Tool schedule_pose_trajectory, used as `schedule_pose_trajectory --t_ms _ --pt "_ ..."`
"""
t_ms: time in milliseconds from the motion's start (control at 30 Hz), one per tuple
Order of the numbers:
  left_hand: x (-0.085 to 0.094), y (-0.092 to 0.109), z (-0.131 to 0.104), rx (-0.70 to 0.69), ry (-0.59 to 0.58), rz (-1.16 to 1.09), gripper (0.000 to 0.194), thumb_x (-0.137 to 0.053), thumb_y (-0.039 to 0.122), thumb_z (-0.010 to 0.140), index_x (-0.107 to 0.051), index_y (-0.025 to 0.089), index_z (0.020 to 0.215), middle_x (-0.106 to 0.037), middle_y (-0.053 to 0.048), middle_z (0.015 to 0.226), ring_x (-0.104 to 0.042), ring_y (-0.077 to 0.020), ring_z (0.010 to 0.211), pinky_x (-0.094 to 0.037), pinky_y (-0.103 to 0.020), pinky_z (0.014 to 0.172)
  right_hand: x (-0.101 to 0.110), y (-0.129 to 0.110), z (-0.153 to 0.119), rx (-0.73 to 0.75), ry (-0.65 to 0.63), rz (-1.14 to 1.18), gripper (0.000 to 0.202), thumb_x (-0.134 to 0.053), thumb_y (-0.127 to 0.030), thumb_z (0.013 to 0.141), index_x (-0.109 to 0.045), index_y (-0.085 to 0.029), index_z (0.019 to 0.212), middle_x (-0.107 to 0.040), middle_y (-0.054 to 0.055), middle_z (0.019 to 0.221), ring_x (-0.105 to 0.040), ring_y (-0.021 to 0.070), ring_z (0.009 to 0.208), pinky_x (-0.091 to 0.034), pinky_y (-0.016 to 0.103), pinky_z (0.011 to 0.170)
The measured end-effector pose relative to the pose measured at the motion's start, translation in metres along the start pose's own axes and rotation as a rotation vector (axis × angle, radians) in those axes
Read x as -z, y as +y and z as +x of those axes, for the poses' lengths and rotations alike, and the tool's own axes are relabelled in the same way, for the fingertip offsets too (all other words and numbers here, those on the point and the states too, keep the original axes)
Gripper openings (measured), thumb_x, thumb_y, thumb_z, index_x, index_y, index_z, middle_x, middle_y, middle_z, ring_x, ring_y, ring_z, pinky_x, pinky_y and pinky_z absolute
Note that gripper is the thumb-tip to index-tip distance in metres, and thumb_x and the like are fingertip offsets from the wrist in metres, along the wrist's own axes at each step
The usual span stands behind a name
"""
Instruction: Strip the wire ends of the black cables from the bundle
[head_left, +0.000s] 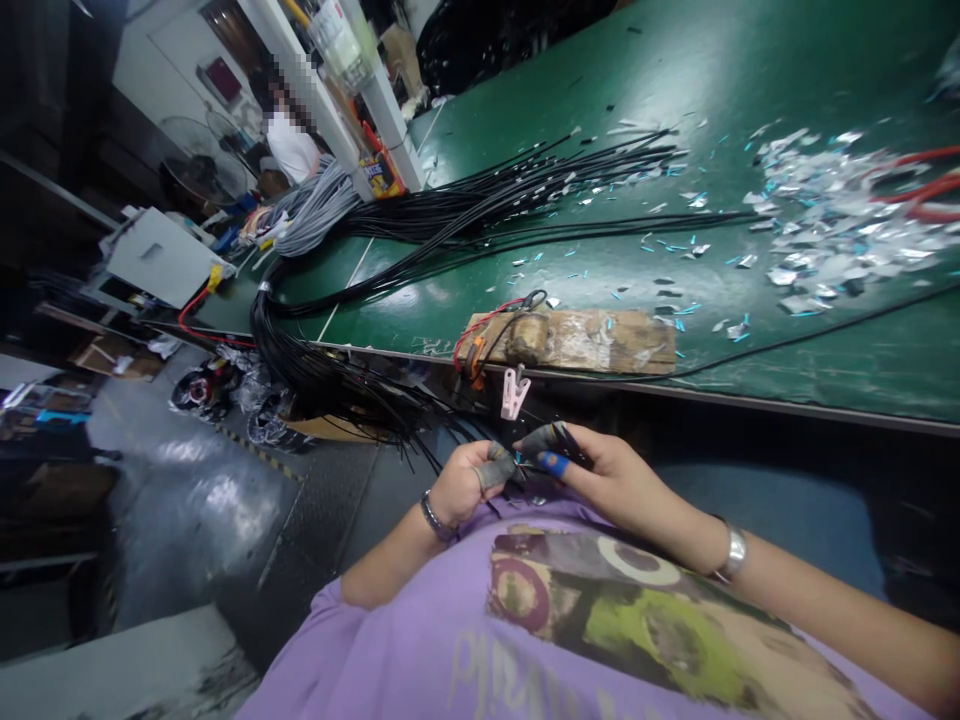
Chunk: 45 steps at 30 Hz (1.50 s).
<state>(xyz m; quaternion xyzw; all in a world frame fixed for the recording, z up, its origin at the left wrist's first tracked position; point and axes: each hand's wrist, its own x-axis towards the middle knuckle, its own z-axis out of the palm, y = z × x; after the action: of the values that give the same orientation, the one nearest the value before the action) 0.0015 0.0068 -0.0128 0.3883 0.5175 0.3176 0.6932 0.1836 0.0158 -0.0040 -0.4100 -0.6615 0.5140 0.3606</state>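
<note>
Close in front of the purple shirt, my left hand pinches the end of a black cable, its fingertips wrapped in grey covers. Thin coloured wires show between the two hands. My right hand, with grey and blue finger covers, has its fingers closed on these wires, almost touching the left fingertips. A bundle of black cables hangs over the table edge to the left of my hands. Just above the hands, a pink clip hangs at the edge beside a wooden block.
More black cables lie across the green table. Foil scraps and red-handled scissors are at the right. A white post stands at the back. Another person is farther off, near a fan.
</note>
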Motion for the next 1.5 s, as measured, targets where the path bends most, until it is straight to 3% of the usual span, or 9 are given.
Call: schedule_pose_trajectory --t_ms 233,500,600,700,1000,1133,1300,1400,1500 --pt "-0.006 -0.002 0.001 0.078 0.051 0.010 0.040 -0.074 0.046 0.051 -0.049 0.017 0.060 -0.037 0.010 0.034 -0.024 -0.0022 0.032 -0.010 -0.020 0.038 0.003 0.002 -0.004 0.243 -0.226 -0.295 0.034 -0.051 -0.009 0.068 -0.069 -0.022 0.093 -0.071 0.006 0.086 -0.064 0.0207 0.082 -0.049 0.031 0.077" --pt "-0.007 -0.003 0.001 0.024 0.038 0.033 0.045 -0.074 0.052 0.054 -0.048 0.017 0.064 -0.044 0.009 0.037 -0.031 -0.0036 0.031 -0.018 -0.018 0.035 0.006 0.005 -0.007 0.249 -0.176 -0.131 0.023 -0.049 -0.015 0.070 -0.068 -0.021 0.083 -0.069 0.004 0.075 -0.062 0.0179 0.068 -0.049 0.028 0.065" --pt "-0.004 -0.001 0.003 -0.074 0.106 -0.007 0.046 -0.071 0.056 0.059 -0.047 0.017 0.066 -0.047 0.008 0.039 -0.034 -0.0040 0.032 -0.020 -0.017 0.035 0.007 0.002 -0.008 0.122 -0.015 -0.036 0.016 -0.051 -0.027 0.078 -0.065 -0.022 0.084 -0.069 0.004 0.076 -0.062 0.0183 0.068 -0.050 0.029 0.064" --pt "-0.002 -0.003 0.004 -0.093 0.085 -0.014 0.048 -0.072 0.057 0.058 -0.047 0.017 0.067 -0.052 0.006 0.042 -0.039 -0.0047 0.033 -0.025 -0.017 0.036 0.005 0.001 -0.004 -0.007 0.117 0.001 0.021 -0.055 -0.038 0.079 -0.061 -0.022 0.091 -0.068 0.004 0.079 -0.061 0.0198 0.070 -0.051 0.031 0.065" --pt "0.000 -0.010 0.002 -0.115 -0.002 -0.020 0.050 -0.074 0.058 0.057 -0.051 0.015 0.069 -0.057 0.004 0.045 -0.045 -0.0057 0.035 -0.031 -0.016 0.038 0.000 0.002 0.005 0.072 -0.108 -0.139 0.019 -0.048 -0.033 0.083 -0.059 -0.019 0.076 -0.066 0.006 0.076 -0.060 0.0198 0.070 -0.047 0.031 0.066" --pt "0.000 -0.009 0.001 -0.119 -0.006 -0.020 0.050 -0.075 0.057 0.057 -0.052 0.015 0.068 -0.058 0.003 0.045 -0.047 -0.0061 0.034 -0.033 -0.016 0.037 0.003 0.001 0.007 0.121 -0.122 -0.205 0.012 -0.046 -0.017 0.076 -0.058 -0.019 0.074 -0.064 0.005 0.074 -0.058 0.0188 0.068 -0.045 0.030 0.065" --pt "0.009 -0.001 0.004 0.026 -0.260 -0.009 0.055 -0.073 0.064 0.054 -0.053 0.013 0.064 -0.060 -0.002 0.047 -0.051 -0.0097 0.037 -0.039 -0.020 0.041 0.012 -0.002 0.010 0.286 -0.207 -0.216 0.032 -0.039 -0.001 0.055 -0.057 -0.020 0.075 -0.061 0.002 0.072 -0.057 0.0164 0.068 -0.044 0.025 0.064" --pt "0.018 0.007 0.011 0.144 -0.443 0.076 0.058 -0.073 0.065 0.053 -0.056 0.011 0.061 -0.061 -0.006 0.050 -0.055 -0.0121 0.041 -0.041 -0.022 0.043 0.017 -0.004 0.011 0.387 -0.275 -0.229 0.033 -0.039 -0.001 0.055 -0.056 -0.020 0.075 -0.060 0.002 0.072 -0.056 0.0153 0.068 -0.044 0.024 0.063" --pt "0.020 0.016 0.017 0.159 -0.491 0.181 0.058 -0.074 0.066 0.050 -0.054 0.012 0.060 -0.059 -0.004 0.048 -0.051 -0.0108 0.037 -0.038 -0.020 0.038 0.019 -0.003 0.012 0.403 -0.225 -0.250 0.029 -0.040 -0.002 0.060 -0.057 -0.020 0.075 -0.060 0.002 0.073 -0.055 0.0150 0.066 -0.044 0.024 0.062"
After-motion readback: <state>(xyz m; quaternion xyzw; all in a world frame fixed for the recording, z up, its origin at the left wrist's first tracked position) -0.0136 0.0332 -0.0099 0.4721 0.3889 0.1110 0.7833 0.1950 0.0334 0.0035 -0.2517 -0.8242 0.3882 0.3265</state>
